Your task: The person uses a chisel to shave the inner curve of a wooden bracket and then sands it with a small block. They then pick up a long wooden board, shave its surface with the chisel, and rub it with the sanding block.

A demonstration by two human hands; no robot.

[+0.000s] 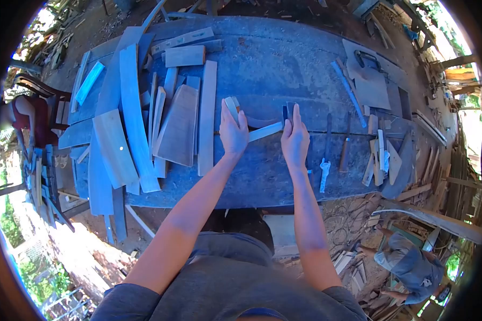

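Over the middle of the workbench (257, 182), my left hand (234, 132) is closed around a small wooden block (232, 105), whose end shows above the fingers. My right hand (295, 140) is closed around a dark flat piece (287, 111); its exact kind cannot be made out. A pale wooden strip (265, 131) spans the gap between both hands, its ends partly hidden by them. Behind it lies a curved wooden piece (263, 122). Left of my left hand is a long board (207, 117).
Several boards, among them a wide tapered one (178, 125), cover the bench's left side. At right lie a clamp (368, 60), a chisel-like tool (345, 155) and wood offcuts (379, 158). One person (409, 265) is at lower right, another (24, 115) at far left.
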